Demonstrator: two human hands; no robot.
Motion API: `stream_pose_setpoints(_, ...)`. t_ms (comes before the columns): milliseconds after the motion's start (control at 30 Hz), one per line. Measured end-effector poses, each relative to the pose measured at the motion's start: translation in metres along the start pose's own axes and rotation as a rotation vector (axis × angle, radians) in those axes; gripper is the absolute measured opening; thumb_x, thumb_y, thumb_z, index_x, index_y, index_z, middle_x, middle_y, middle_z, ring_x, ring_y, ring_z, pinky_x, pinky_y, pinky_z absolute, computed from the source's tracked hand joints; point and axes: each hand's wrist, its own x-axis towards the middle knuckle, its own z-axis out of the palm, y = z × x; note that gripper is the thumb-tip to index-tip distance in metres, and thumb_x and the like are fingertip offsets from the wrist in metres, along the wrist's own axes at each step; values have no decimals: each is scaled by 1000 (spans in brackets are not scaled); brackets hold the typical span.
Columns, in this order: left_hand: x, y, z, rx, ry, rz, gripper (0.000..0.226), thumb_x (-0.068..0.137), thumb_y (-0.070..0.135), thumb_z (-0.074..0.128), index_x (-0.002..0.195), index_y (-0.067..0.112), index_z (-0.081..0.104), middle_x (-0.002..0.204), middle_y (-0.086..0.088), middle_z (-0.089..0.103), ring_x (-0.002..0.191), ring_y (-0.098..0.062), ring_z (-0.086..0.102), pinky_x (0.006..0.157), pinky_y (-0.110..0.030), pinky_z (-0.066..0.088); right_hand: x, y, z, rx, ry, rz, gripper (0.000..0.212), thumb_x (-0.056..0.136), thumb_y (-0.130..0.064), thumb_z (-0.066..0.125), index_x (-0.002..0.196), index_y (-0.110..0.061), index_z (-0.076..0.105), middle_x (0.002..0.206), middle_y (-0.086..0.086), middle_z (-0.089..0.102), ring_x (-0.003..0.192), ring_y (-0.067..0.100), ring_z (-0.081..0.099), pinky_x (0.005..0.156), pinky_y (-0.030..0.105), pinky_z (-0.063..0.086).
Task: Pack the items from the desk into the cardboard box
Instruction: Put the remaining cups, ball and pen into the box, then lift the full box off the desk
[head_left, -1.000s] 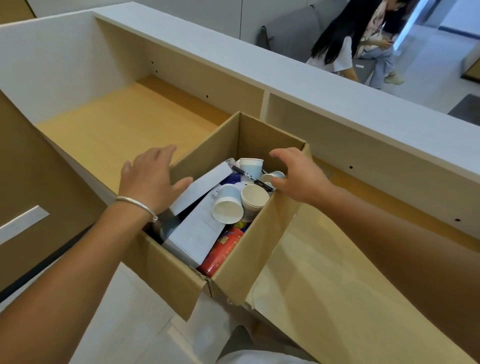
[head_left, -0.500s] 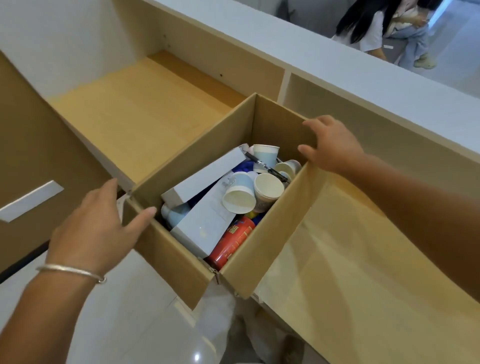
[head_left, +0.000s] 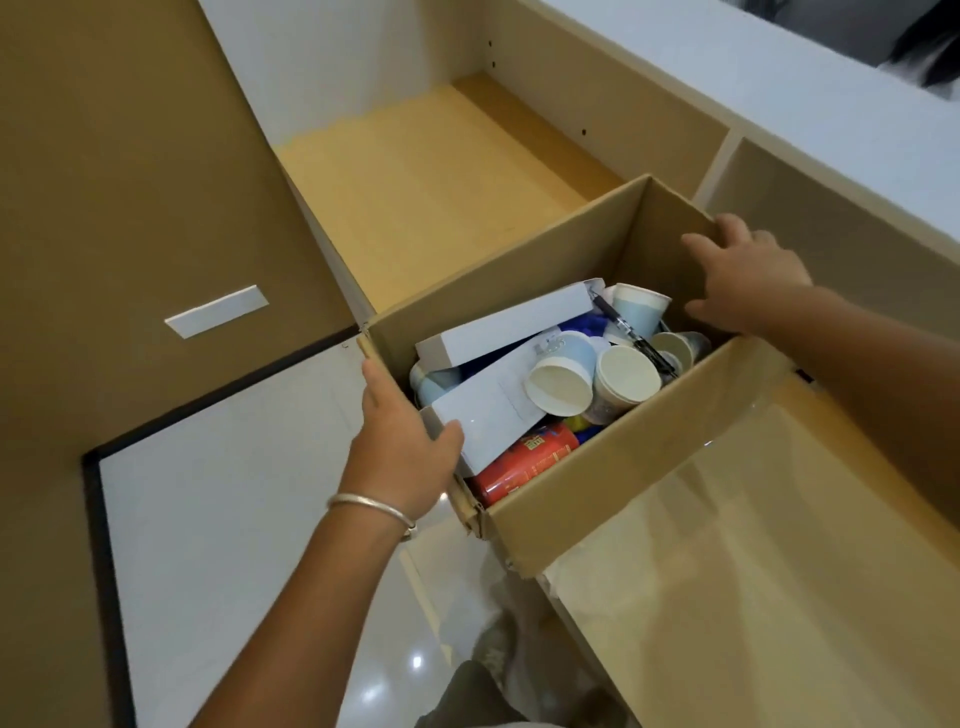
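Cardboard box (head_left: 597, 483) gripped by both hands, cups (head_left: 561, 384) and perhaps a pen (head_left: 631, 332) inside.

A light wooden desk top (head_left: 431, 192) is seen running from 11 o'clock down to 5 o'clock, backed by a raised white counter ledge (head_left: 779, 78) along the 1 o'clock side. An open cardboard box (head_left: 597, 462) is set on the desk at the middle of the view, its near corner hung out past the desk's edge toward 7 o'clock. Below that edge, a glossy white tiled floor (head_left: 234, 493) is shown at 7 o'clock.
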Motion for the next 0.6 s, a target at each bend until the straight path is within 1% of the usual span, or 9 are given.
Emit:
stream_pose_setpoints(67, 3, -2, 3, -69, -5, 9, 88, 83, 14, 68, 147, 26, 9, 142, -3, 41, 110, -16, 53, 86, -34, 52, -5, -1, -2, -6, -16, 11, 78, 80, -43, 69, 142, -30, 24, 151, 13, 20, 122, 42, 40, 88, 52, 47)
stream_pose_setpoints(133, 10, -5, 2, -114, -7, 55, 84, 81, 8, 67, 144, 28, 16, 137, 1, 47, 116, -17, 52, 91, -38, 50, -12, -2, -3, 0, -32, 47, 78, 79, -44, 69, 141, -29, 25, 151, 13, 19, 122, 42, 39, 90, 53, 47)
stream_pose_setpoints(233, 24, -5, -4, -134, -26, 108, 73, 79, 7, 68, 132, 39, 28, 123, 9, 57, 109, -13, 57, 80, -30, 47, -28, -2, -2, 32, -72, 130, 78, 80, -44, 68, 142, -28, 23, 154, 14, 15, 125, 43, 36, 94, 55, 44)
stream_pose_setpoints(267, 30, -5, -6, -124, -40, 104, 72, 79, 9, 68, 131, 41, 29, 121, 9, 58, 107, -14, 58, 80, -33, 49, -35, -2, -2, 41, -79, 159, 77, 81, -43, 67, 142, -27, 23, 154, 14, 15, 125, 43, 36, 94, 55, 43)
stream_pose_setpoints(333, 43, -4, -10, -100, -81, 76, 76, 80, 12, 67, 136, 44, 27, 121, 6, 60, 105, -19, 60, 85, -43, 52, -49, 1, -1, 56, -86, 226, 75, 83, -40, 66, 142, -26, 22, 153, 15, 16, 124, 43, 36, 93, 54, 43)
stream_pose_setpoints(367, 49, -2, -12, -101, -107, 64, 79, 80, 14, 67, 139, 47, 24, 121, 6, 61, 104, -21, 60, 86, -48, 52, -57, 2, -1, 61, -91, 260, 73, 84, -36, 65, 142, -26, 22, 153, 15, 16, 122, 42, 37, 92, 53, 43)
stream_pose_setpoints(433, 60, 1, -12, -99, -151, 52, 81, 81, 18, 66, 140, 50, 21, 119, 6, 61, 102, -22, 61, 85, -50, 52, -73, 5, -1, 48, -106, 317, 66, 85, -26, 62, 141, -23, 25, 151, 16, 18, 117, 41, 40, 88, 50, 46)
stream_pose_setpoints(533, 74, 6, -7, -6, -147, 96, 72, 82, 11, 58, 138, 44, 26, 107, 3, 59, 86, -21, 59, 72, -42, 50, -101, 12, 2, -3, -169, 403, 61, 83, -15, 61, 137, -17, 33, 150, 18, 19, 112, 41, 46, 79, 44, 47)
stream_pose_setpoints(600, 83, 12, -3, 67, -142, 150, 65, 82, 8, 54, 130, 44, 33, 97, 2, 60, 78, -22, 57, 68, -41, 48, -123, 15, 6, -21, -210, 458, 59, 83, -14, 63, 135, -14, 37, 151, 20, 18, 108, 39, 50, 72, 39, 43)
